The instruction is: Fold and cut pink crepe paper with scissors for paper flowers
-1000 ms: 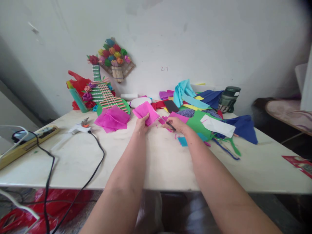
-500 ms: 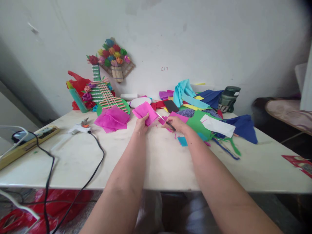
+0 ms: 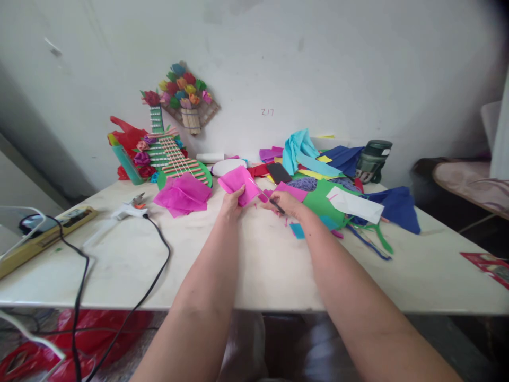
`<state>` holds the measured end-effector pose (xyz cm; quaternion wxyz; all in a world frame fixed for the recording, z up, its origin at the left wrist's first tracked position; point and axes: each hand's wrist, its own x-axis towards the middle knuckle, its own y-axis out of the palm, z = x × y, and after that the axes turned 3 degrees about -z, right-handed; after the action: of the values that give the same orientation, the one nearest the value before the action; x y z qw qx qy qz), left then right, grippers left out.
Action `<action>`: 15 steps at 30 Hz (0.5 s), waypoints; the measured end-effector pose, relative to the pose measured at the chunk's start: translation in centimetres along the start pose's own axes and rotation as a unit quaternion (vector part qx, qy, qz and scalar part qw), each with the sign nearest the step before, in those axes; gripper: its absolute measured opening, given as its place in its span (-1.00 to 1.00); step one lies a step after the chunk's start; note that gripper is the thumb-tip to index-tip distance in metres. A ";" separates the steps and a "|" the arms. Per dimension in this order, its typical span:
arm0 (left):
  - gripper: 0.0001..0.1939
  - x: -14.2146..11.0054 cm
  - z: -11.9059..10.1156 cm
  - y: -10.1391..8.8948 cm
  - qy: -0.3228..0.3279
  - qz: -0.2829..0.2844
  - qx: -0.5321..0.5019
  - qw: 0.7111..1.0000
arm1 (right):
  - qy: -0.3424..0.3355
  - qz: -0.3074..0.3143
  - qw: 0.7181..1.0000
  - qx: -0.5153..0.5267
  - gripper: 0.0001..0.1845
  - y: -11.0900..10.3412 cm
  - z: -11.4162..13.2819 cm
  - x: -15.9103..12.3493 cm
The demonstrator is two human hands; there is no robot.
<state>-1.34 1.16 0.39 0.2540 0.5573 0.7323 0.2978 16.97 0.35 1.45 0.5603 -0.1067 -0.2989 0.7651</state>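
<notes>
My left hand [image 3: 232, 206] pinches a folded square of magenta paper [image 3: 236, 183] over the table, its thumb lying on the near side. In my right hand [image 3: 284, 204] is a pair of scissors [image 3: 276, 205], fingers closed round the dark handles. The blades point up and left and meet the right edge of the folded paper. Small pink scraps [image 3: 286, 222] lie beneath the right hand. More magenta paper [image 3: 183, 194] lies crumpled to the left, and a flat pink sheet [image 3: 291, 191] sits just behind the right hand.
A green guitar-shaped craft [image 3: 175, 154] leans by the wall at left. Coloured paper, a dark phone [image 3: 279, 173] and a green sheet [image 3: 328, 199] pile up at right, near a dark bottle [image 3: 373, 161]. A glue gun [image 3: 131, 210] with its cord and a power strip [image 3: 59, 233] occupy the left side.
The scissor blades have moved slightly up and left along the paper's right edge. The folded paper has shifted a little to the right in my left hand.
</notes>
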 end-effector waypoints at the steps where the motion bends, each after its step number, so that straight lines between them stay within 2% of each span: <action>1: -0.82 -0.1 0.0 0.0 -0.001 -0.001 0.002 1.000 | -0.003 -0.003 1.000 -0.003 -0.59 0.1 -0.1 0.1; 15: -0.81 -0.2 -0.1 0.2 0.006 -0.002 0.001 1.000 | -0.018 -0.039 0.999 -0.028 -0.62 0.4 -0.4 0.6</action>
<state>-1.23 1.02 0.55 0.2498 0.5541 0.7354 0.2997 16.69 0.93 1.00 0.5807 -0.0966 -0.3341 0.7361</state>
